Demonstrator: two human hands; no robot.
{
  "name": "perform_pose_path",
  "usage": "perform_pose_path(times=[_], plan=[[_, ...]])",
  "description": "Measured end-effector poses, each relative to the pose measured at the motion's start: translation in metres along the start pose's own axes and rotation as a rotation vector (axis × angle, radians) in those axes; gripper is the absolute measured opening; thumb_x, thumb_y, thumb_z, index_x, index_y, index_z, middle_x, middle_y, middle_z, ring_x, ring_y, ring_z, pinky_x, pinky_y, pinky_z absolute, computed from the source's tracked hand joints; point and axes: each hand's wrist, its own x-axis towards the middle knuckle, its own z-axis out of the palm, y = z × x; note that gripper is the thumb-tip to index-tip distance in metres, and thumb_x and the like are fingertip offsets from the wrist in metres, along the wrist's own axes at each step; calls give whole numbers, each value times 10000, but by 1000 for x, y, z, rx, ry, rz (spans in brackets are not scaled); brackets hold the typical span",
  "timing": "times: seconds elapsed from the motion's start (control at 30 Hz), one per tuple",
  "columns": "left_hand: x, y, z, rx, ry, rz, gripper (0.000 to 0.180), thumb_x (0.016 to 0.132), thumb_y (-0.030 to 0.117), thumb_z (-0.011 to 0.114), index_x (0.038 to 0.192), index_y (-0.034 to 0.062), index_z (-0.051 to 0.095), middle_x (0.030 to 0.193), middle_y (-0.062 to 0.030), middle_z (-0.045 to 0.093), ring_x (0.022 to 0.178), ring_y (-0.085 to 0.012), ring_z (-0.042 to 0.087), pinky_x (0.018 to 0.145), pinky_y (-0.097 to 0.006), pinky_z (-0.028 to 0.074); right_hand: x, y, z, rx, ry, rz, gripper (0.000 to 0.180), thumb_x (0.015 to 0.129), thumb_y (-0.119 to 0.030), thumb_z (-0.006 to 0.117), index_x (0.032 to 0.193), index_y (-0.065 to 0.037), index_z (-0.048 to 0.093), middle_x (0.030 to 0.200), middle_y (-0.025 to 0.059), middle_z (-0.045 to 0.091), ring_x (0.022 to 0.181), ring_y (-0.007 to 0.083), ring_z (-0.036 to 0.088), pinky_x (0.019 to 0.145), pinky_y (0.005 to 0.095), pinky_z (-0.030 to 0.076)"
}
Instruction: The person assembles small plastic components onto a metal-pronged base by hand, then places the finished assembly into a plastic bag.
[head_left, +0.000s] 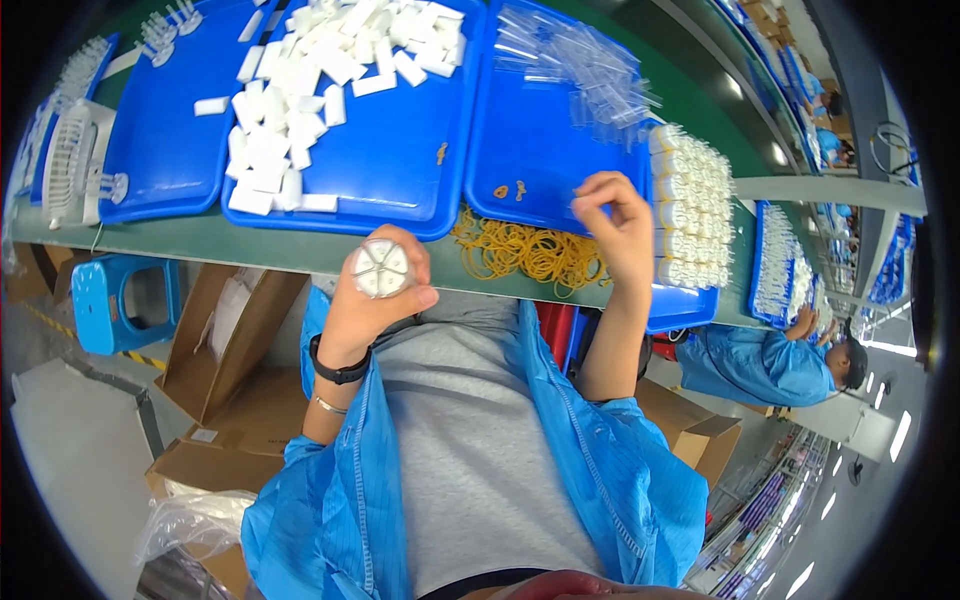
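Observation:
My left hand [362, 312] is wrapped round a bundle of white pieces [383, 270], whose round end, split into several wedge-shaped segments, faces up. Raised at the front of a blue tray is my right hand [622, 225], with thumb and fingers drawn together; whatever they may hold is too small to make out. Below it, a loose heap of yellow rubber bands [530, 252] lies along the table's front edge. White blocks [335, 60] are piled in the tray ahead of my left hand. Thin clear plastic pieces [575, 70] fill the back of the right tray.
Banded white bundles [690, 205] stand stacked at the right. On the left are another blue tray [175, 150] and a white rack [70, 165]. A blue stool [125, 300] and cardboard boxes [225, 335] stand below. A co-worker [770, 365] works at far right.

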Motion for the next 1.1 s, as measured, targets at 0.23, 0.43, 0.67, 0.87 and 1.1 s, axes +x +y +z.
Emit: perform_pose_path(times=[0.23, 0.43, 0.67, 0.87, 1.1], plan=[[2, -2, 4, 129, 3, -34, 320, 707, -38, 738, 942, 69, 548, 833, 7, 575, 780, -56, 533, 681, -206, 444, -3, 0, -2, 617, -89, 175, 86, 915, -142, 515, 874, -67, 516, 824, 142, 645, 778, 161, 565, 682, 273, 401], [2, 2, 10, 168, 53, -6, 309, 717, -20, 741, 950, 63, 556, 827, -2, 588, 768, -64, 552, 675, -210, 462, -5, -4, 20, 971, -74, 255, 215, 975, -213, 400, 935, -50, 533, 1053, 208, 609, 962, 220, 574, 680, 281, 392], [2, 3, 16, 296, 68, 38, 291, 716, 28, 761, 935, 54, 570, 806, 6, 590, 751, -61, 552, 668, -215, 467, -7, 12, 22, 1055, -268, 110, 306, 935, -130, 476, 1201, 2, 551, 773, 73, 604, 793, 152, 554, 701, 273, 397], [1, 5, 20, 448, 80, 16, 302, 705, 56, 782, 921, 57, 571, 806, 11, 589, 761, -54, 549, 674, -216, 459, -14, -25, 36, 413, -299, 67, 533, 723, -205, 758, 1203, -53, 582, 632, -30, 564, 673, 108, 509, 755, 303, 387], [4, -1, 27, 719, 159, 66, 313, 675, 64, 768, 935, 32, 597, 852, -101, 656, 777, -189, 649, 681, -288, 496, 2, -86, 66, -441, -514, -414, 565, 582, -346, 800, 1089, -186, 611, 879, -7, 588, 930, 198, 489, 800, 352, 342]])
